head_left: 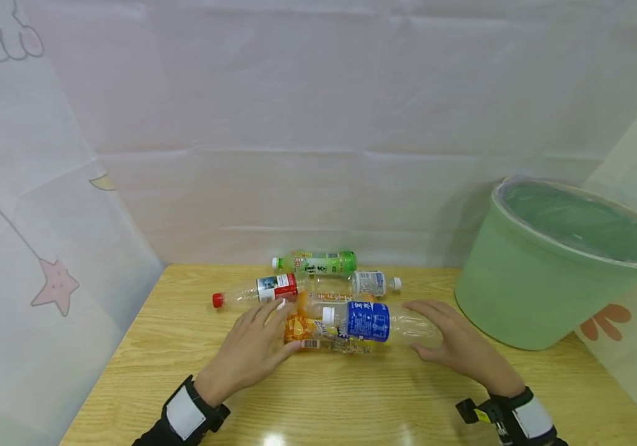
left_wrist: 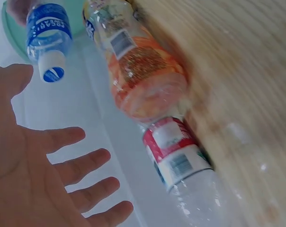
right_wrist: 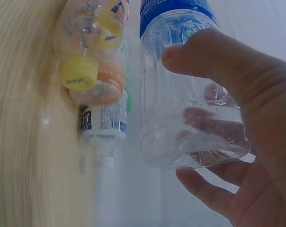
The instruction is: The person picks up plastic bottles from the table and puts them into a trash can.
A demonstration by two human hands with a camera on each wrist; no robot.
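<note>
Five plastic bottles on wooden surface [head_left: 385, 396], all looking empty. Your right hand [head_left: 463, 347] grips base of blue-label bottle [head_left: 371, 322], thumb and fingers curled round it, bottle lying across orange-label bottle [head_left: 318, 334]. Your left hand [head_left: 251, 350] open, fingers spread, beside red-label bottle [head_left: 265, 290]. Green bucket [head_left: 519, 291] with clear liner at right; inside not fully visible.

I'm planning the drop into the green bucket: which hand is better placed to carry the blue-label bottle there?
Right, probably. The right hand already grips the blue-label bottle and is nearer the green bucket; the left hand is open.
</note>
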